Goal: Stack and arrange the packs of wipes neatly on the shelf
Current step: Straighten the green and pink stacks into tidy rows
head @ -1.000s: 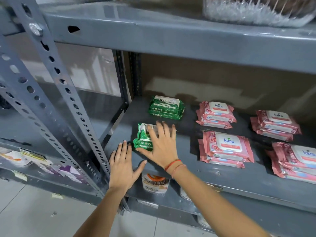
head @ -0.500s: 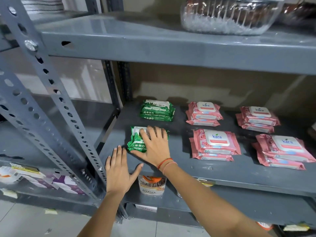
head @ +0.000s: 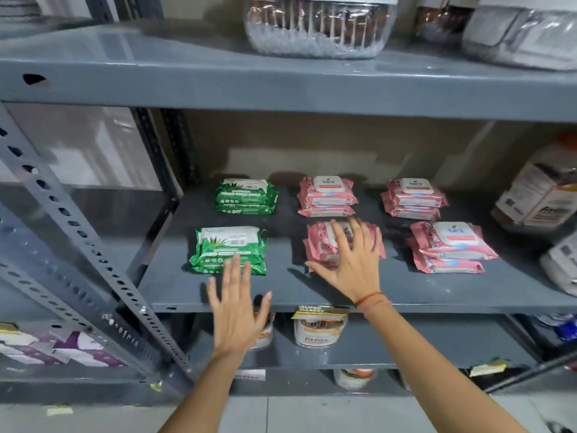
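On the grey shelf (head: 281, 295) lie two green stacks of wipes, one at the front (head: 229, 248) and one behind it (head: 245, 195). Four pink stacks fill the middle and right: back middle (head: 326, 195), front middle (head: 321, 245), back right (head: 412, 198), front right (head: 449, 245). My right hand (head: 352, 257) lies flat with fingers spread on the front middle pink stack. My left hand (head: 237, 310) hovers open at the shelf's front edge, its fingertips over the near edge of the front green stack.
A brown and white bag (head: 540, 195) stands at the shelf's right end. A clear tub (head: 315, 26) sits on the shelf above. Jars (head: 320, 329) stand on the shelf below. A slanted perforated metal brace (head: 78, 232) crosses the left side.
My right hand left the front green stack and moved right onto the front middle pink stack. My left hand moved right, toward the green stack. The view shifted right.
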`<state>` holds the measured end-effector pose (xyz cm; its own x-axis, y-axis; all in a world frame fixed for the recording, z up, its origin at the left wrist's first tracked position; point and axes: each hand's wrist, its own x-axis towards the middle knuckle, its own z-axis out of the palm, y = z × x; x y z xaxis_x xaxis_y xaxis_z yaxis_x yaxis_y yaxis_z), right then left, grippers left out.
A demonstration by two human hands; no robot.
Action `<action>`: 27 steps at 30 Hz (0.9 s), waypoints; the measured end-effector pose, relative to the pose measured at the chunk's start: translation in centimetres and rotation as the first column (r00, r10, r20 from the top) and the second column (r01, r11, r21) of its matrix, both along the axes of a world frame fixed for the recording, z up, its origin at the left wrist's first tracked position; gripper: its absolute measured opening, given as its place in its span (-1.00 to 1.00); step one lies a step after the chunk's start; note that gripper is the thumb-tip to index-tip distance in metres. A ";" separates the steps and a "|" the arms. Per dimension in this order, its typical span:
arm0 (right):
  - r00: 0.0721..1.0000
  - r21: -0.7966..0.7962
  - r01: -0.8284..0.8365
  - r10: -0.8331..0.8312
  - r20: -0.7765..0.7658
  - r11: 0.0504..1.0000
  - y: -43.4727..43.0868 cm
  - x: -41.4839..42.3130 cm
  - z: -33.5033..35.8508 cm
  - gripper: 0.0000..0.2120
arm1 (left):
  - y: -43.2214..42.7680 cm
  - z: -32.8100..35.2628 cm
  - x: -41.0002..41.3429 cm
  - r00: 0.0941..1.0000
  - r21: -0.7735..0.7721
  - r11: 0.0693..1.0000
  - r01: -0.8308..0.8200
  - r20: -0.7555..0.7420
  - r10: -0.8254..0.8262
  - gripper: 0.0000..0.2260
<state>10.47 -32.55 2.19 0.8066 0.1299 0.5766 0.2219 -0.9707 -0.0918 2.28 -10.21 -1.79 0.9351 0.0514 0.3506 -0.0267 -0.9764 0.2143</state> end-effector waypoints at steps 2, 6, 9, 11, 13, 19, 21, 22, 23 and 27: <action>0.999 -0.029 0.000 -0.001 -0.045 1.000 -0.9 -0.2 -0.4 -0.16 | -2.0 0.1 0.6 0.992 0.034 0.992 0.125 -0.022 -0.124 -0.42; 0.989 -0.026 0.001 -0.005 -0.144 1.000 -1.5 -0.6 -1.0 -0.15 | -4.2 -0.3 1.1 0.967 0.032 0.969 0.246 -0.081 -0.243 -0.48; 0.987 -0.033 -0.005 0.000 -0.159 0.999 -1.6 -0.4 -1.1 -0.19 | -4.3 -0.6 1.2 0.960 0.031 0.966 0.257 -0.124 -0.252 -0.48; 0.989 -0.042 -0.008 0.002 -0.151 0.999 -1.7 -0.1 -1.2 -0.20 | -4.2 -0.7 1.3 0.958 0.018 0.965 0.260 -0.127 -0.256 -0.51; 0.990 -0.046 -0.015 0.009 -0.139 0.999 -1.8 0.2 -1.3 -0.21 | -4.3 -0.6 1.3 0.959 -0.005 0.968 0.252 -0.129 -0.251 -0.50; 0.988 -0.055 -0.012 0.004 -0.151 0.998 -1.8 0.5 -1.8 -0.23 | -4.7 -0.7 1.3 0.959 -0.026 0.967 0.252 -0.127 -0.253 -0.42; 0.987 -0.062 -0.025 0.015 -0.161 0.998 -1.9 0.4 -1.8 -0.22 | -4.7 -0.8 1.3 0.962 -0.037 0.968 0.248 -0.107 -0.251 -0.40; 0.987 -0.067 -0.034 0.023 -0.162 0.997 -2.0 0.3 -1.7 -0.20 | -4.7 -0.8 1.2 0.964 -0.046 0.968 0.247 -0.093 -0.251 -0.39; 0.986 -0.065 -0.044 0.033 -0.163 0.997 -2.1 0.2 -1.6 -0.18 | -4.9 -0.8 1.1 0.965 -0.058 0.967 0.246 -0.074 -0.250 -0.40; 0.994 0.010 -0.044 0.045 -0.099 0.999 -4.7 -0.5 -1.0 -0.14 | -7.6 0.1 0.6 0.969 -0.118 0.962 0.246 0.017 -0.245 -0.51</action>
<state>9.98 -37.20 1.19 0.8533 0.1629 0.4954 0.2544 -0.9593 -0.1228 2.92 -17.79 -1.72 0.9234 -0.1382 0.3580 -0.2629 -0.9074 0.3279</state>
